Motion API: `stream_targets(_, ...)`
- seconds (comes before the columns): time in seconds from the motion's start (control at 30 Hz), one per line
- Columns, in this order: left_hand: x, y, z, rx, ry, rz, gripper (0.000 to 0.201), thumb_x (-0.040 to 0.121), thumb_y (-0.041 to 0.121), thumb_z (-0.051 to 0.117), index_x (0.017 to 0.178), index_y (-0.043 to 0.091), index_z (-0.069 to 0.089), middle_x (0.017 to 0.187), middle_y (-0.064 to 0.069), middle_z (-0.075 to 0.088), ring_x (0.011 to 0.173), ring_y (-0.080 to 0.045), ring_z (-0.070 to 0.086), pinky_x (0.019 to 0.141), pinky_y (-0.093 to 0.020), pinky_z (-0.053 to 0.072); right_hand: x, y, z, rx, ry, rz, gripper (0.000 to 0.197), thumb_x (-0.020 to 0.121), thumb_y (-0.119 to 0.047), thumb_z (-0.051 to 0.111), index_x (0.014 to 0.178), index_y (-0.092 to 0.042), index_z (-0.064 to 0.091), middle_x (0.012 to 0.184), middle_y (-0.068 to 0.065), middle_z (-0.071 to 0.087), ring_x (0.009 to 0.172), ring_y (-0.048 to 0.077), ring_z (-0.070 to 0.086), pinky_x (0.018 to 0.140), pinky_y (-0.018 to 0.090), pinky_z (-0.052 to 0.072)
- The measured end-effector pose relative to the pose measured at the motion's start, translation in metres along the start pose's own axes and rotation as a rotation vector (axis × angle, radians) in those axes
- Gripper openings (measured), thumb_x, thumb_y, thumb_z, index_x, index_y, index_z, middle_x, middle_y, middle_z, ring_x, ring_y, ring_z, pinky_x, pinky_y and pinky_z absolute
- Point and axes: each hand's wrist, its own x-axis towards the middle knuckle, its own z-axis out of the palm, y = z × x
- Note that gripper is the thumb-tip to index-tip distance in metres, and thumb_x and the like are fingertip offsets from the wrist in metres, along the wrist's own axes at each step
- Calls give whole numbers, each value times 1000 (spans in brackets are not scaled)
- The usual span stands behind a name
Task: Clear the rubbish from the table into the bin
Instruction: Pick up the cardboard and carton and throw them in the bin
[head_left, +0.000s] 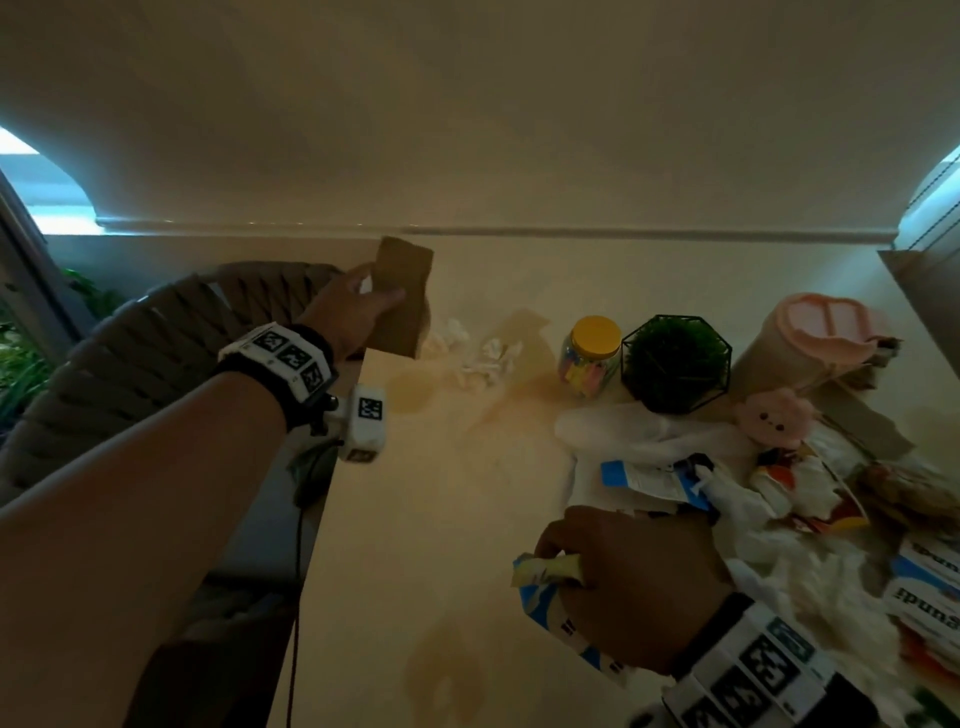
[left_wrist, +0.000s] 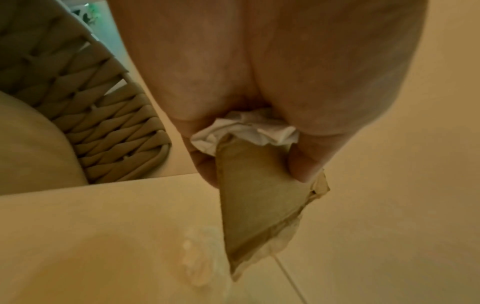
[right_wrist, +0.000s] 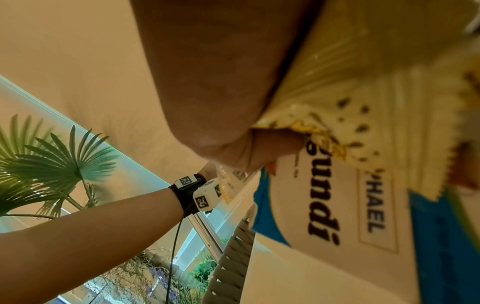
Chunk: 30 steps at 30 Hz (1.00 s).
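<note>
My left hand (head_left: 358, 306) is raised over the table's far left corner, gripping a brown cardboard piece (head_left: 400, 296) together with a crumpled white tissue (left_wrist: 244, 131); the thumb (left_wrist: 303, 164) presses on the cardboard (left_wrist: 259, 195). Near the table's front my right hand (head_left: 623, 582) holds a blue-and-white printed packet (head_left: 566, 629) and a yellowish wrapper (head_left: 545, 566), seen close up as packet (right_wrist: 337, 216) and wrapper (right_wrist: 363, 102). More crumpled paper and wrappers (head_left: 727, 483) lie heaped at the right. White tissue scraps (head_left: 478, 358) lie on the table near the left hand. No bin is in view.
A yellow-lidded jar (head_left: 589, 358), a green plant in a black wire frame (head_left: 675, 364), a pink-lidded container (head_left: 810, 338) and a pink plush toy (head_left: 774, 415) stand at the back right. A woven chair (head_left: 156, 338) sits left of the cream table (head_left: 441, 519). Printed boxes (head_left: 924, 587) lie at the right edge.
</note>
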Motion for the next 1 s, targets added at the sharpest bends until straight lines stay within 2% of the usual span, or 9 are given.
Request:
stream_targets(0.07, 4, -6, 5, 174, -10, -21, 80, 85, 51, 66, 150, 18, 34, 151, -3, 41, 130, -28, 48, 106, -41, 42, 3, 5, 11, -52, 42, -14, 23, 49, -65, 74, 60, -49, 63, 56, -23, 55, 41, -6, 46, 60, 16, -11)
stream_targets(0.23, 21, -15, 38, 637, -133, 110, 60, 95, 46, 54, 142, 10, 45, 144, -14, 49, 127, -34, 49, 104, -45, 42, 1, 12, 17, 122, 36, -3, 34, 84, -52, 38, 111, -45, 58, 103, -17, 60, 90, 5, 61, 55, 25, 22)
stream_targets(0.37, 35, -6, 63, 843, -154, 126, 54, 98, 38, 53, 134, -2, 46, 136, -24, 50, 118, -41, 50, 95, -43, 42, 5, 13, 21, 147, 34, 66, 50, 66, -58, 14, 93, -45, 55, 78, -13, 52, 75, 10, 59, 69, 28, 39)
stream_targets(0.43, 41, -2, 67, 910, -173, 123, 45, 98, 36, 53, 129, 3, 51, 129, -20, 54, 116, -38, 52, 93, -41, 43, 8, 13, 19, 195, 13, 89, 35, 66, -60, 21, 81, -44, 49, 75, -11, 50, 70, 5, 55, 73, 28, 43)
stream_targets(0.5, 48, -3, 67, 943, -172, 128, 27, 98, 35, 53, 101, 8, 54, 104, -16, 55, 96, -32, 55, 80, -35, 43, 16, 12, 8, 312, -50, 50, 17, 79, -51, 42, 71, -37, 46, 74, -9, 47, 64, 2, 48, 60, 18, 37)
stream_targets(0.6, 53, -8, 67, 958, -133, 150, 34, 99, 36, 48, 78, 9, 48, 83, -12, 52, 75, -27, 51, 73, -34, 47, 39, 9, 0, 508, -74, -46, 21, 83, -32, 63, 69, -35, 48, 81, -8, 45, 69, 6, 47, 63, 24, 42)
stream_targets(0.73, 52, -11, 58, 930, -116, 106, 31, 98, 31, 51, 76, 10, 45, 83, -11, 50, 80, -29, 51, 73, -34, 43, 87, 5, 1, 506, 81, -83, 21, 77, -42, 75, 74, -28, 59, 89, -1, 49, 88, 17, 50, 73, 27, 40)
stream_targets(0.87, 47, -7, 32, 761, -90, 80, 34, 96, 25, 56, 116, -2, 55, 118, -22, 56, 109, -38, 55, 87, -39, 43, 142, -5, -6, 356, 172, -141, 36, 84, -39, 69, 86, -3, 68, 92, 11, 62, 105, 25, 48, 72, 26, 33)
stream_targets(1.0, 26, 1, -16, 630, 2, 131, 45, 92, 41, 61, 120, 5, 57, 117, -12, 61, 106, -31, 58, 89, -38, 48, 187, -7, -6, 446, 174, -23, 42, 81, -40, 73, 102, -5, 65, 118, 9, 57, 120, 23, 47, 83, 26, 38)
